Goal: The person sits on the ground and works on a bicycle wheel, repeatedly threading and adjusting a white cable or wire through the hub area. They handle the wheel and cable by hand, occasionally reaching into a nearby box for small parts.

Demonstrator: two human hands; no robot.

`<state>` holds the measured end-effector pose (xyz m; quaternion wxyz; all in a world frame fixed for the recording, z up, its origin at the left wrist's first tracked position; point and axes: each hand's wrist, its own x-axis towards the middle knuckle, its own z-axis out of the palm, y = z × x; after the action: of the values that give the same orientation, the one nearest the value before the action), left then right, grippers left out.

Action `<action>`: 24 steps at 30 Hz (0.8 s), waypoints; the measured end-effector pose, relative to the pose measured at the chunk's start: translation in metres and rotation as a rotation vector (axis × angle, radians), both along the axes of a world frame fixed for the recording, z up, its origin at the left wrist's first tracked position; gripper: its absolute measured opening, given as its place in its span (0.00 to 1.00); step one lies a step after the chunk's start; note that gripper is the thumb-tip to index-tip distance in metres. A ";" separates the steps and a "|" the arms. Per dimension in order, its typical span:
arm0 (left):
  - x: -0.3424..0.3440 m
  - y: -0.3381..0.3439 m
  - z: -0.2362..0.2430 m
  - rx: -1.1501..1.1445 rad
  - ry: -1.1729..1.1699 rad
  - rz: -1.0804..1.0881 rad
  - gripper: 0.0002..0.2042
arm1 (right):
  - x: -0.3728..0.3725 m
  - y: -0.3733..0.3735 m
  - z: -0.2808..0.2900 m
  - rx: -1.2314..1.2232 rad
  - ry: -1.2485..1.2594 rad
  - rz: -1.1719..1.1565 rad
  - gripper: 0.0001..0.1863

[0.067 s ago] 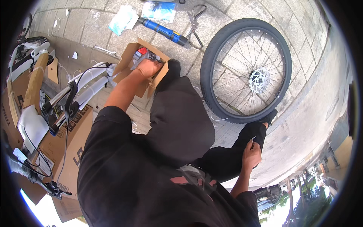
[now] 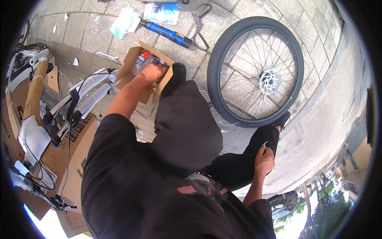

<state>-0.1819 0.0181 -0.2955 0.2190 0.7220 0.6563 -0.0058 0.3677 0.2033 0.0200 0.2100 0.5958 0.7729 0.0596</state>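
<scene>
My left hand [image 2: 154, 73] reaches into a small open cardboard box [image 2: 132, 58], its fingers curled down among the contents. What those fingers hold, if anything, is hidden. Beside the hand in the box are a small red item [image 2: 146, 54] and some grey, plastic-wrapped small parts. Over my right leg, my right hand [image 2: 265, 162] is closed, pinching a thin white stick [image 2: 265, 144] that pokes up past the fingertips; its exact kind is too small to tell.
A bicycle wheel [image 2: 212, 75] with a disc rotor lies ahead to the right. Scissors [image 2: 197, 24], a blue hand pump [image 2: 167, 33], plastic packets [image 2: 124, 23] and a wrench [image 2: 107, 55] lie on the paving. Wrapped bicycle parts [image 2: 90, 104] and large cardboard [image 2: 65, 159] crowd the left.
The whole view has shifted slightly, so everything on the ground sits a little further left. My left hand stays in the box, and my right hand keeps its pinch.
</scene>
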 end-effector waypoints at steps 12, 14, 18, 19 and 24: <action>-0.008 -0.011 -0.021 0.028 0.090 -0.134 0.12 | 0.003 0.004 0.003 0.041 0.060 0.020 0.13; -0.011 -0.010 -0.020 0.054 0.073 -0.133 0.11 | 0.005 0.002 0.002 0.045 0.089 0.011 0.13; -0.009 -0.010 -0.020 0.005 0.072 -0.112 0.09 | 0.008 0.001 0.004 0.043 0.098 0.004 0.13; -0.008 -0.010 -0.019 -0.024 0.086 -0.127 0.10 | 0.009 0.001 0.004 0.040 0.099 0.000 0.13; 0.003 -0.012 -0.012 -0.141 0.214 -0.147 0.14 | 0.007 0.000 0.004 0.034 0.086 -0.026 0.13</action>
<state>-0.1793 0.0065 -0.3075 0.1970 0.7463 0.6191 -0.1449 0.3750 0.2036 0.0236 0.1670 0.6113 0.7723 0.0443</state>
